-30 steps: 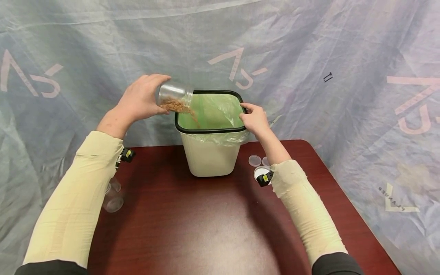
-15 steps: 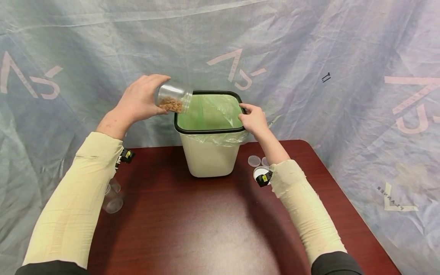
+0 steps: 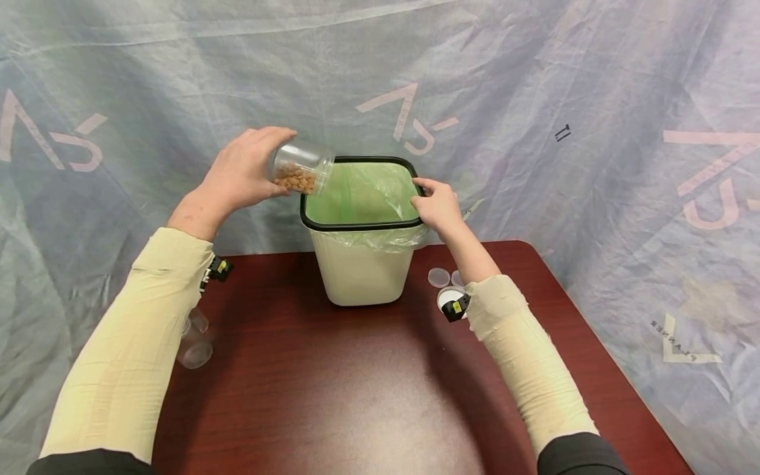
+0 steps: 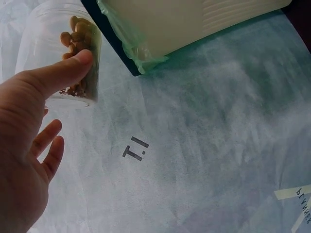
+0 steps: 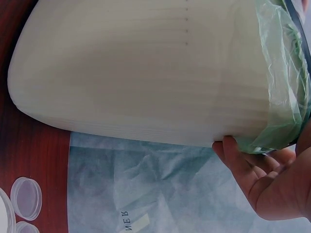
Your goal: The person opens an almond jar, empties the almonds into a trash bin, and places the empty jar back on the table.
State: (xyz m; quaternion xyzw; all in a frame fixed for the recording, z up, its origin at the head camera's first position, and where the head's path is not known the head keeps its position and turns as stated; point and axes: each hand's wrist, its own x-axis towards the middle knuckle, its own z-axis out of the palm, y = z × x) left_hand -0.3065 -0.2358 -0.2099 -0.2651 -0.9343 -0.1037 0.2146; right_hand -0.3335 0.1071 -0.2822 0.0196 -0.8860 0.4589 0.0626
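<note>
My left hand (image 3: 240, 168) holds a clear plastic jar (image 3: 304, 153) by its base end, tilted on its side with the mouth at the left rim of a trash bin (image 3: 363, 270). Brown nuts (image 3: 295, 179) that look like almonds lie along the jar's lower side; in the left wrist view the thumb presses across the jar, and small crumbs show near its base. The cream bin has a black rim and a pale green liner (image 3: 362, 191) folded over it. My right hand (image 3: 438, 206) grips the rim at the right, its fingers (image 5: 233, 150) on the bin's outer wall.
Clear empty jars (image 3: 196, 353) stand on the dark red table (image 3: 332, 369) beside my left forearm, partly hidden by it. Clear lids (image 3: 439, 278) and a round white piece (image 3: 449, 298) lie under my right wrist. A grey-blue printed curtain (image 3: 505, 99) hangs behind the table.
One second ago brown bits were falling from the jar into the bin; now nothing falls, and fewer nuts lie near the mouth. Both hands have stayed nearly still.
</note>
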